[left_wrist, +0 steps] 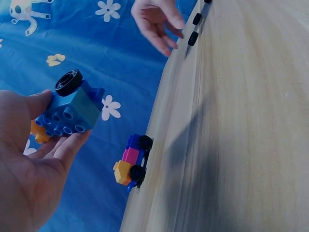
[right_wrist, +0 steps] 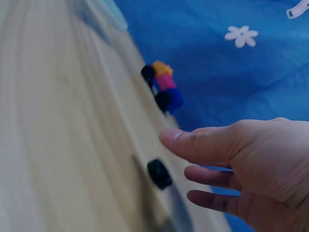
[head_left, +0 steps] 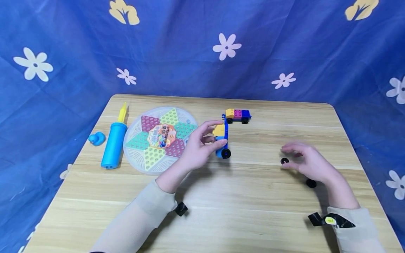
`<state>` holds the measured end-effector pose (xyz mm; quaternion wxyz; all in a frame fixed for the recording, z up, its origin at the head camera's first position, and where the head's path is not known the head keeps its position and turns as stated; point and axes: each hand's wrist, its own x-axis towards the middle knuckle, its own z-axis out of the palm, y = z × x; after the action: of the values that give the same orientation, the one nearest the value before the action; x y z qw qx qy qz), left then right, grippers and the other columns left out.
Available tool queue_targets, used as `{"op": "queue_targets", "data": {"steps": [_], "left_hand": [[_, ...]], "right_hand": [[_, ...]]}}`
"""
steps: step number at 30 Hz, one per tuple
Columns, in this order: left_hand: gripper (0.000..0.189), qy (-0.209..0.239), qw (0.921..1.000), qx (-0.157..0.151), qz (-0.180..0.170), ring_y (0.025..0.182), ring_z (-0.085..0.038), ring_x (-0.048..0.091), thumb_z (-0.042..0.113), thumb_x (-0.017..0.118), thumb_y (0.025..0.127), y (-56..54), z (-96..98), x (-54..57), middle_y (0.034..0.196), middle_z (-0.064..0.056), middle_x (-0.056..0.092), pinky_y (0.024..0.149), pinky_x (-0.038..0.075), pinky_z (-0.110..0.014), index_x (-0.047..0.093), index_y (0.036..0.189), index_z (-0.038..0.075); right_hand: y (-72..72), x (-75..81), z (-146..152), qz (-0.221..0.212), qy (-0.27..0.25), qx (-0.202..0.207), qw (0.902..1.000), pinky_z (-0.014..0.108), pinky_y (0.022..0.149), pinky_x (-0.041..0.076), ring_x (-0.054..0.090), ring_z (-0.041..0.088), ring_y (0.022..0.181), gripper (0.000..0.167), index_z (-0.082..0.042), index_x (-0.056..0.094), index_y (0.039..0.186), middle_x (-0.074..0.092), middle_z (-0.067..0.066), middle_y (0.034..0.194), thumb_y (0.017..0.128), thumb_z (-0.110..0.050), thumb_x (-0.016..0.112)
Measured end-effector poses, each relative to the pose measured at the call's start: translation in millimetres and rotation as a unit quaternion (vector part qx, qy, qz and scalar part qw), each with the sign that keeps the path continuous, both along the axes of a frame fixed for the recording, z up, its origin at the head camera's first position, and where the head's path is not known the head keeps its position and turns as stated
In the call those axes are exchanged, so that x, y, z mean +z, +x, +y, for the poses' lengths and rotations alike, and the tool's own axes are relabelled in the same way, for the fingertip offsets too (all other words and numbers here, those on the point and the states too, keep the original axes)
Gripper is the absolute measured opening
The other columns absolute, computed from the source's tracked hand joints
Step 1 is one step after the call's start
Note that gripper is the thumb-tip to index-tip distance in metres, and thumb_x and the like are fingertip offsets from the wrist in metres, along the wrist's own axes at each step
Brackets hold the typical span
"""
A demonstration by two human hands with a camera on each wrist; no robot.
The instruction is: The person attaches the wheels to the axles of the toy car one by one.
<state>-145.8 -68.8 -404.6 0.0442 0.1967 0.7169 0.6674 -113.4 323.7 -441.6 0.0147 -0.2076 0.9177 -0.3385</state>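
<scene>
My left hand (head_left: 202, 144) grips a toy block car (head_left: 221, 140) above the table, pinching it between thumb and fingers. The car has a dark blue base with yellow and light blue blocks. In the left wrist view, a black wheel (left_wrist: 68, 82) shows on its side, next to the light blue block (left_wrist: 72, 111). Over the table's right part, my right hand (head_left: 311, 161) is held with thumb and fingers spread apart, around a loose black wheel (head_left: 284, 161). The right wrist view shows that wheel (right_wrist: 159, 174) lying apart from the fingertips. A second loose wheel (head_left: 311, 183) lies beneath the right wrist.
A finished-looking block car (head_left: 238, 115) in yellow, pink and blue stands at the back. To the left lie a round star-patterned game board (head_left: 139, 163), a blue hand pump (head_left: 114, 146) with a yellow nozzle, and a small blue object (head_left: 96, 138). Blue flowered cloth (head_left: 190, 52) surrounds the table.
</scene>
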Motion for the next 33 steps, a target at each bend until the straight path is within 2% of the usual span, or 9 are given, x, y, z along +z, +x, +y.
{"op": "queue_targets", "data": {"steps": [6, 10, 18, 25, 33], "left_hand": [[0.051, 0.006, 0.9999, -0.006, -0.011, 0.086, -0.028, 0.073, 0.007, 0.078, 0.098, 0.9, -0.1, 1.1, 0.125, -0.012, 0.067, 0.071, 0.062, -0.035, 0.062, 0.144, 0.020], [0.051, 0.005, 0.9999, -0.007, -0.014, 0.084, -0.028, 0.073, 0.007, 0.078, 0.098, 1.0, -0.4, 1.2, 0.124, -0.012, 0.068, 0.070, 0.063, -0.039, 0.062, 0.144, 0.020], [0.052, 0.006, 0.9998, -0.011, -0.016, 0.081, -0.028, 0.071, 0.006, 0.078, 0.097, 0.9, -0.1, 1.2, 0.124, -0.012, 0.067, 0.067, 0.061, -0.038, 0.061, 0.145, 0.020], [0.051, 0.000, 0.9998, -0.011, -0.015, 0.087, -0.028, 0.073, 0.007, 0.079, 0.097, 1.4, 1.1, 1.6, 0.124, -0.011, 0.067, 0.072, 0.063, -0.037, 0.062, 0.144, 0.021], [0.051, -0.016, 0.9997, -0.008, -0.016, 0.092, -0.027, 0.074, 0.007, 0.079, 0.097, 3.0, 5.4, 3.6, 0.125, -0.011, 0.067, 0.077, 0.064, -0.038, 0.062, 0.143, 0.021]], "right_hand": [[-0.4, -13.6, 9, -0.035, 0.033, -0.013, 0.9988, 0.027, 0.081, 0.051, 0.064, 0.022, 0.098, 0.041, -0.006, 0.075, 0.120, 0.071, 0.003, 0.110, 0.083, -0.012, 0.093], [-1.6, -19.5, 11, -0.031, 0.039, -0.006, 0.9987, 0.027, 0.077, 0.052, 0.061, 0.019, 0.092, 0.035, -0.005, 0.076, 0.117, 0.069, 0.001, 0.105, 0.085, -0.004, 0.090], [-0.8, -19.0, 7, -0.037, 0.049, 0.004, 0.9981, 0.030, 0.074, 0.052, 0.059, 0.015, 0.087, 0.030, -0.006, 0.073, 0.123, 0.065, -0.002, 0.101, 0.094, -0.004, 0.080], [-0.9, -7.3, -1, 0.021, 0.010, 0.011, 0.9997, 0.023, 0.075, 0.053, 0.062, 0.011, 0.088, 0.027, -0.005, 0.073, 0.122, 0.066, -0.002, 0.106, 0.096, -0.003, 0.079], [4.4, 24.1, -27, 0.090, -0.033, 0.019, 0.9952, 0.023, 0.080, 0.051, 0.065, 0.010, 0.091, 0.038, -0.006, 0.071, 0.128, 0.072, -0.001, 0.117, 0.093, 0.006, 0.078]]}}
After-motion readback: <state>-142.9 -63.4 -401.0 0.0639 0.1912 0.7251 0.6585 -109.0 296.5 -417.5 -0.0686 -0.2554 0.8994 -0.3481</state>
